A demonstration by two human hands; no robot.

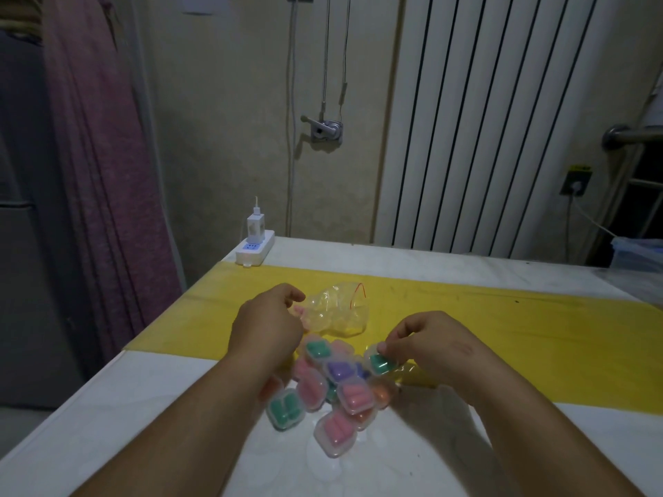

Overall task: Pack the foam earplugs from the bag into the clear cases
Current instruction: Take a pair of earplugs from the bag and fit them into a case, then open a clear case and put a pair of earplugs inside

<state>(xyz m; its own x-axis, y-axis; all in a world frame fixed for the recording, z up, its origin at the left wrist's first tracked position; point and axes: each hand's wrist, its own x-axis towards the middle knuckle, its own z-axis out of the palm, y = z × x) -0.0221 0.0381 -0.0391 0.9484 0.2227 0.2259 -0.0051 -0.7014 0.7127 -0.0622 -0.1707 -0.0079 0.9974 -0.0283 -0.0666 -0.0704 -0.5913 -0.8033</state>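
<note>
Near bench (107,407): pile of filled clear cases (323,389), most closed. Right hand (430,346) fingers (385,347) pinch a green-filled case (378,364). Left hand (267,322) curled at the crumpled bag (337,310); grip unclear. Few pink earplugs (299,312) remain. Nearly done.

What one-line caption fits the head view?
Right hand pinches a green-filled case; left hand reaches the bag.

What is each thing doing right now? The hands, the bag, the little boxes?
left hand: fingers curled at the bag's mouth
right hand: pinching a green-filled case
bag: crumpled, nearly empty
pile of cases: filled, heaped on the table
charger: plugged into the power strip
</note>
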